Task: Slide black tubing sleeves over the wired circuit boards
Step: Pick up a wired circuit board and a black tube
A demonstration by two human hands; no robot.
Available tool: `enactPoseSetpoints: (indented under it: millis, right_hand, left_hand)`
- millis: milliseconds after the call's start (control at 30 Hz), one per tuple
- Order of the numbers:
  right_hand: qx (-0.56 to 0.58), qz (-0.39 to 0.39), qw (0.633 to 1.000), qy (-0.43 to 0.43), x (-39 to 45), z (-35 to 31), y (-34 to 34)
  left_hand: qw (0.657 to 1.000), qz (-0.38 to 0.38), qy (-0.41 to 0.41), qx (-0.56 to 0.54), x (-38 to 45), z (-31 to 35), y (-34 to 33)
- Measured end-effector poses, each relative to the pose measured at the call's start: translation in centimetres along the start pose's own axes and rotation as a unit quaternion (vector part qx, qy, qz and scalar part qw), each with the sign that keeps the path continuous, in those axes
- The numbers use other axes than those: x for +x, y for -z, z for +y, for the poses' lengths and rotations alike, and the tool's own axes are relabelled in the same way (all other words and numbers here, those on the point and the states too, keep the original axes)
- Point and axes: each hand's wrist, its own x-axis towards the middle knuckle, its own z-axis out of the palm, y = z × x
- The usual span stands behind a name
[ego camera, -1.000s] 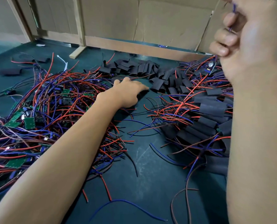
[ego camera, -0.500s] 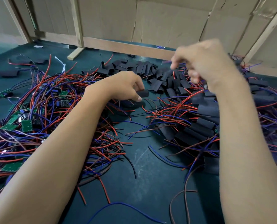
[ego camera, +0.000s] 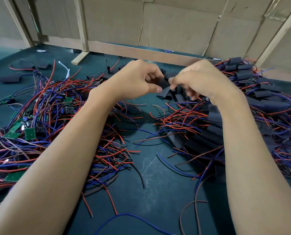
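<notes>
Now our left hand [ego camera: 138, 80] and right hand [ego camera: 197, 78] have met at upper centre, both pinching one black sleeve [ego camera: 164, 83] above the tabletop [ego camera: 151, 192]; earlier they were apart, the right raised.

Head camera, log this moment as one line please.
hands: left and right pinch one black sleeve | bare boards: left pile | step: sleeve not yet on a board
</notes>
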Motion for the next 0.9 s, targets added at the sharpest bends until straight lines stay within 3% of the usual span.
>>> enactPoseSetpoints:
  millis: [133,333,533,767,900]
  right_hand:
    - [-0.005,-0.032,0.999,0.006,0.0,0.0,-0.1]
    - [-0.065,0.001,0.997,0.032,0.0,0.4,0.1]
    - [-0.16,-0.05,0.985,0.026,0.8,2.4,0.5]
    - [-0.018,-0.027,0.996,0.085,1.3,1.7,-1.1]
    - [-0.054,-0.019,0.993,0.104,1.1,0.7,-2.3]
  left_hand:
    - [0.999,0.027,-0.015,0.023,0.1,-0.3,0.3]
    - [0.999,0.038,0.004,-0.031,-0.3,-1.2,1.6]
    - [0.993,0.078,0.038,-0.078,-1.2,-2.3,3.3]
    - [0.994,0.096,0.041,-0.029,-1.7,-2.6,4.3]
    - [0.998,0.054,0.022,0.031,-1.2,-1.6,3.5]
